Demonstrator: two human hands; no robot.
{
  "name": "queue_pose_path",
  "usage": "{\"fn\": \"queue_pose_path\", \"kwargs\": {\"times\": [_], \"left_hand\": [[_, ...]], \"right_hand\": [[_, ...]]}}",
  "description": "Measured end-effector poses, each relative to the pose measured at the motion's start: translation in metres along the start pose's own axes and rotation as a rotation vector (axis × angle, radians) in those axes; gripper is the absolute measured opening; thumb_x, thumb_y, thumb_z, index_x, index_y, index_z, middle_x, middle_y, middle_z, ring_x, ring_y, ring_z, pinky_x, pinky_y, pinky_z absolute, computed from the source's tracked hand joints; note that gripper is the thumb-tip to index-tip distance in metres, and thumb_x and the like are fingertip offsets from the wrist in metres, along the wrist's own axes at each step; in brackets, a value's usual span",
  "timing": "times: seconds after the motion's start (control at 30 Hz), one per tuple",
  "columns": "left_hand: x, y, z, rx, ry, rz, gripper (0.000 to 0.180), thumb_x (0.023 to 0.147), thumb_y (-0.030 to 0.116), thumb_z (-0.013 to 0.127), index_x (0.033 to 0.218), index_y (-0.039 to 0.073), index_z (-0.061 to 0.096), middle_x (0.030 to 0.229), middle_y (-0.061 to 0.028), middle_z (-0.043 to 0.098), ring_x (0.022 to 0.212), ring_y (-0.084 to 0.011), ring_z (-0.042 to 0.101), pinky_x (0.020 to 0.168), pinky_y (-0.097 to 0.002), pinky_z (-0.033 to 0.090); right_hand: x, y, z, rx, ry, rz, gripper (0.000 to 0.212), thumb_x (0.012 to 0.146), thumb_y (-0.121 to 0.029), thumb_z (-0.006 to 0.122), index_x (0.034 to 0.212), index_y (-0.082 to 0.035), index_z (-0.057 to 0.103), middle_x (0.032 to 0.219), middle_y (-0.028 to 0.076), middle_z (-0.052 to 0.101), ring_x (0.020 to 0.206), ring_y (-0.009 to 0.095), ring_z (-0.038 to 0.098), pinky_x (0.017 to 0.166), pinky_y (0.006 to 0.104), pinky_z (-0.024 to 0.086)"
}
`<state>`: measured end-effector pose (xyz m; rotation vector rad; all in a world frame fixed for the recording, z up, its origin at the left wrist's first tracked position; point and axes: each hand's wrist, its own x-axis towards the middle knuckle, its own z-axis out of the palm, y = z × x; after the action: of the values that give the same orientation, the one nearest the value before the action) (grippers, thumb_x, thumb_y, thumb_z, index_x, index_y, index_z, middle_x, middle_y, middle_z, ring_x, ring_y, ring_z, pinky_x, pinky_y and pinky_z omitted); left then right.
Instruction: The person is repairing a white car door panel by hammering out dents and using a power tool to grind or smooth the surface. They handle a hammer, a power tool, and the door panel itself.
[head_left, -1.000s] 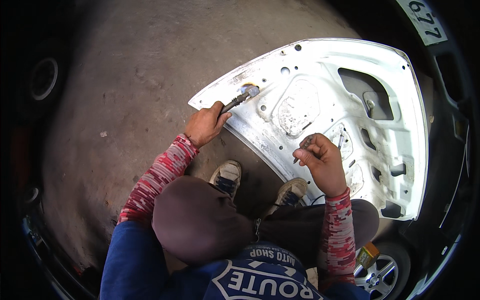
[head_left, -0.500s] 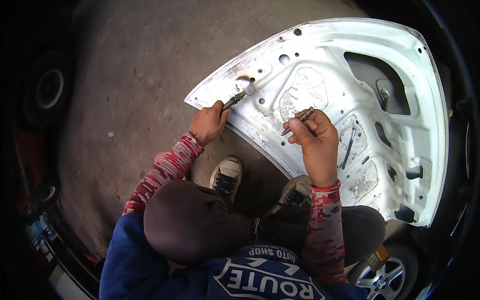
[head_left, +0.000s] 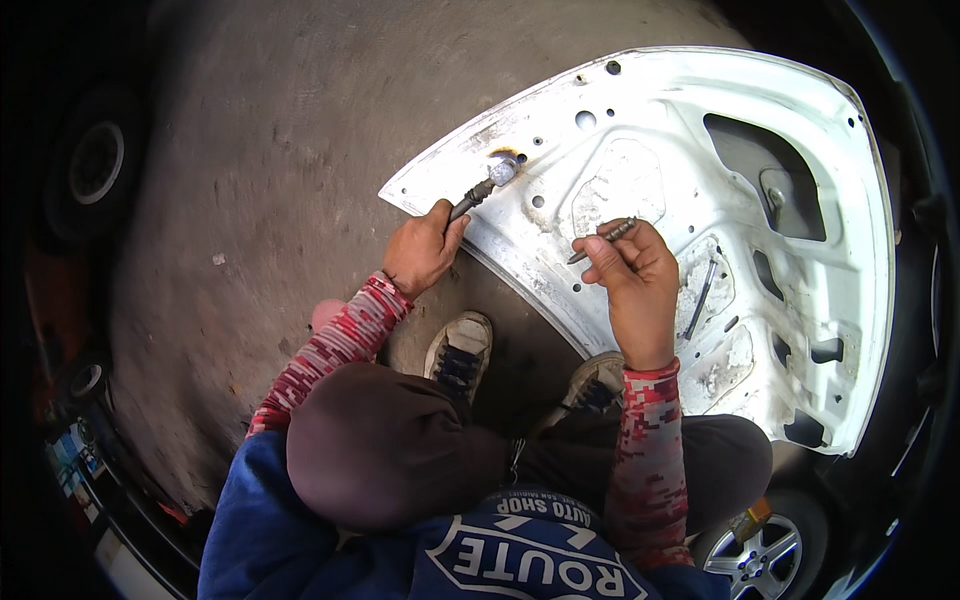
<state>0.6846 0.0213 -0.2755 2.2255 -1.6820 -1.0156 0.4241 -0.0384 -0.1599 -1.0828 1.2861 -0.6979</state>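
My left hand [head_left: 425, 248] is closed round the dark handle of a hammer [head_left: 502, 170]. Its pale metal head hangs over the left corner of a white car hood [head_left: 470, 135], near a brown scorched spot; whether it touches cannot be told. In my right hand [head_left: 640, 285], a pointed steel punch [head_left: 618, 231] with a ridged shank is pinched between thumb and fingers. Its tip points down and left over the hood's inner side, apart from the hammer. A thin dark metal rod [head_left: 701, 298] lies on the hood, right of my right hand.
Holes and large cut-outs [head_left: 765, 175] run through the hood's inner frame. My shoes [head_left: 459, 352] stand by its near edge on the concrete floor [head_left: 280, 130]. A wheel [head_left: 765, 555] with a yellowish brush [head_left: 752, 518] by it is at lower right; another wheel [head_left: 97, 163] is at left.
The hammer head has shifted slightly toward the scorched spot and turned a little. My right hand keeps the punch in nearly the same place. The hood sits slightly farther right in the view.
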Motion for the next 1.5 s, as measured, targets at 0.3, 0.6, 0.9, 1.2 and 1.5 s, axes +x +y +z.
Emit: {"fn": "queue_pose_path", "kwargs": {"times": [0.3,0.6,0.9,1.2,1.5], "left_hand": [[-0.013,-0.026,0.025,-0.288,0.005,-0.061,0.046,0.105,0.045,0.052,0.098,-0.001,0.061,0.073,-0.0180,0.061,0.063,-0.0268,0.056,0.062,-0.0423,0.047],[-0.036,-0.048,0.013,-0.346,-0.072,-0.109,0.054,0.105,0.049,0.050,0.103,-0.004,0.061,0.083,-0.0296,0.066,0.079,-0.0460,0.067,0.072,-0.0497,0.050],[-0.034,-0.052,0.020,-0.281,-0.052,-0.093,0.053,0.106,0.047,0.050,0.103,-0.005,0.060,0.083,-0.0297,0.066,0.079,-0.0461,0.067,0.072,-0.0504,0.051],[-0.031,-0.057,0.021,-0.265,-0.069,-0.104,0.052,0.106,0.047,0.050,0.103,-0.004,0.061,0.083,-0.0273,0.067,0.076,-0.0416,0.066,0.072,-0.0487,0.051],[-0.031,-0.054,0.017,-0.268,-0.078,-0.115,0.049,0.106,0.044,0.051,0.104,-0.004,0.062,0.083,-0.0263,0.068,0.077,-0.0421,0.067,0.073,-0.0492,0.051]], "right_hand": [[0.041,0.042,0.018,0.088,0.099,-0.063,0.012,0.099,-0.009,0.069,0.109,-0.003,0.067,0.101,0.010,0.077,0.079,0.010,0.069,0.073,0.0227,0.052],[0.143,0.102,0.070,-0.155,-0.028,-0.208,0.012,0.097,-0.001,0.066,0.108,0.004,0.067,0.096,0.009,0.073,0.085,0.013,0.069,0.079,0.0247,0.054],[0.162,0.113,0.083,-0.252,-0.012,-0.312,0.008,0.091,-0.004,0.073,0.097,-0.001,0.070,0.081,0.010,0.073,0.072,0.013,0.066,0.070,0.0285,0.053],[0.163,0.114,0.090,-0.288,0.041,-0.270,0.008,0.090,-0.002,0.074,0.097,0.001,0.071,0.080,0.010,0.073,0.073,0.013,0.069,0.068,0.0279,0.054],[0.165,0.114,0.086,-0.309,-0.014,-0.272,0.006,0.095,-0.001,0.069,0.100,0.003,0.070,0.086,0.010,0.075,0.077,0.012,0.069,0.073,0.0263,0.055]]}}
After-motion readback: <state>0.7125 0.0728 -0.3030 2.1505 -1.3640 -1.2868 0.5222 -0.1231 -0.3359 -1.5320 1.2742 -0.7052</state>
